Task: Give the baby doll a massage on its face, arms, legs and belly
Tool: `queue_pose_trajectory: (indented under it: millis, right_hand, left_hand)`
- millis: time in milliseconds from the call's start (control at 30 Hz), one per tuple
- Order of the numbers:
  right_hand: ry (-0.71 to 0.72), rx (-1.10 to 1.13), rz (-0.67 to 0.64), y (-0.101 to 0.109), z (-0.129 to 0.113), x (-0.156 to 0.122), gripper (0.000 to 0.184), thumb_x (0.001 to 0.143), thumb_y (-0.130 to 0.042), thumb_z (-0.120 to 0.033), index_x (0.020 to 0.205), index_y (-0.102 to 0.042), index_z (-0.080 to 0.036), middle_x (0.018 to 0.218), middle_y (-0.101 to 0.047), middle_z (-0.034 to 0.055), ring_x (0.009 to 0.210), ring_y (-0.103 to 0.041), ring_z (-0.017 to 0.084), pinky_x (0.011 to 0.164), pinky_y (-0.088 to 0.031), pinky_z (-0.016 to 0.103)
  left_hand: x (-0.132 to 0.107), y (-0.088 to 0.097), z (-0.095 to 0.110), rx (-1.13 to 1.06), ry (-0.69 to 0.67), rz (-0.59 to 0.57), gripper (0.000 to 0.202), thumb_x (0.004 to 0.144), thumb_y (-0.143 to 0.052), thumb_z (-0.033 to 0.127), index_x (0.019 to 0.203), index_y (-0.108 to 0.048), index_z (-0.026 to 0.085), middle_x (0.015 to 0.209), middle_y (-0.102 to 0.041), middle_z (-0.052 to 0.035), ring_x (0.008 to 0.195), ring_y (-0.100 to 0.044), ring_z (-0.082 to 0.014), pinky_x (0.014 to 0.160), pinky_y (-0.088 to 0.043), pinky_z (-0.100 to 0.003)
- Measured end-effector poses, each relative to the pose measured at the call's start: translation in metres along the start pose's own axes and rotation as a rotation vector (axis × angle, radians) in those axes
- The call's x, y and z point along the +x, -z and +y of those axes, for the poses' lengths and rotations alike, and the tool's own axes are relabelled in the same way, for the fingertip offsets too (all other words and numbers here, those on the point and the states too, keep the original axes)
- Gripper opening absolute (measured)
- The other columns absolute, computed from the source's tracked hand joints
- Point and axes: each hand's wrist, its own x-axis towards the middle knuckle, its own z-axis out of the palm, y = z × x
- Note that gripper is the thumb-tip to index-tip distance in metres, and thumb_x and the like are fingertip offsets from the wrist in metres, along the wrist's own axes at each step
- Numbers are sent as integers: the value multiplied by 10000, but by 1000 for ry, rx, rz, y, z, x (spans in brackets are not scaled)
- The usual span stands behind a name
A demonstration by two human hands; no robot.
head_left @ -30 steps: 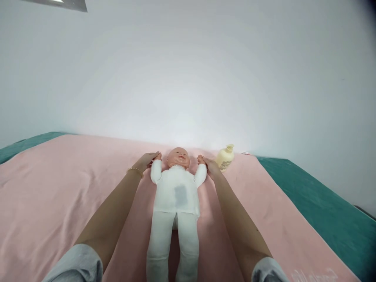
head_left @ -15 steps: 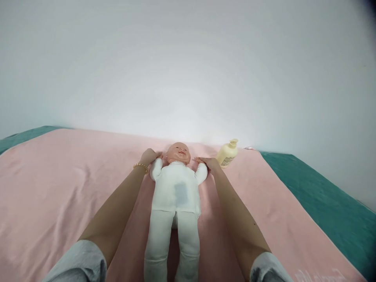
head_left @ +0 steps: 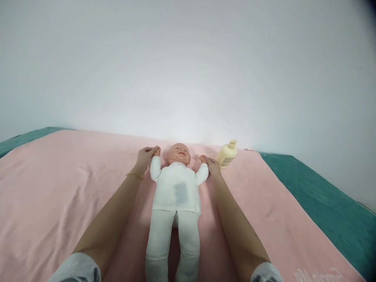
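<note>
A baby doll (head_left: 174,196) in white clothes lies on its back on a pink blanket (head_left: 58,184), head towards the wall and both arms raised. My left hand (head_left: 145,156), with a gold bracelet at the wrist, is closed round the doll's hand on the left side. My right hand (head_left: 212,165) grips the doll's other hand beside its head. Both my forearms run along either side of the doll's body.
A cream pump bottle (head_left: 226,154) lies just right of my right hand near the wall. Green bedding (head_left: 323,203) shows beyond the blanket's right edge and at the far left. A plain white wall stands close behind.
The doll's arms, drawn in near its head half a second ago, are spread a little outward and upward again, my hands moving with them.
</note>
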Motion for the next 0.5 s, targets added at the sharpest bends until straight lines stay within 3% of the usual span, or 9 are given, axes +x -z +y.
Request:
queue_pose_trajectory:
  millis: [133, 233, 300, 500]
  right_hand:
    - [-27, 71, 56, 27, 2, 9, 432, 761, -673, -481, 1015, -678, -131, 991, -718, 98, 949, -665, 233, 842, -543, 420]
    - [-38, 139, 71, 45, -8, 1, 567, 654, -757, -500, 1078, -662, -136, 1103, -692, 127, 1037, -644, 261, 903, -520, 433]
    - [-31, 142, 56, 58, -22, -14, 622, 584, -810, -483, 1093, -669, -154, 1132, -685, 120, 1070, -629, 283, 924, -510, 438]
    - [-7, -159, 39, 88, -50, -81, 514, 668, -757, -479, 1101, -680, -213, 1102, -697, 74, 1018, -653, 283, 895, -527, 434]
  left_hand:
    - [-19, 20, 17, -192, -114, 17, 482, 584, -781, 532, 825, -637, 140, 886, -690, -88, 825, -630, -199, 749, -512, -328]
    - [-36, 40, 30, -249, -199, -19, 441, 574, -831, 405, 888, -662, 146, 929, -704, -91, 913, -644, -228, 841, -515, -369]
    - [-52, 54, 36, -189, -237, -28, 434, 584, -830, 354, 946, -682, 165, 961, -712, -87, 946, -647, -248, 862, -517, -390]
    - [-108, 90, 31, 170, -365, 41, 274, 667, -763, 359, 915, -727, 248, 979, -721, -39, 961, -647, -269, 881, -504, -386]
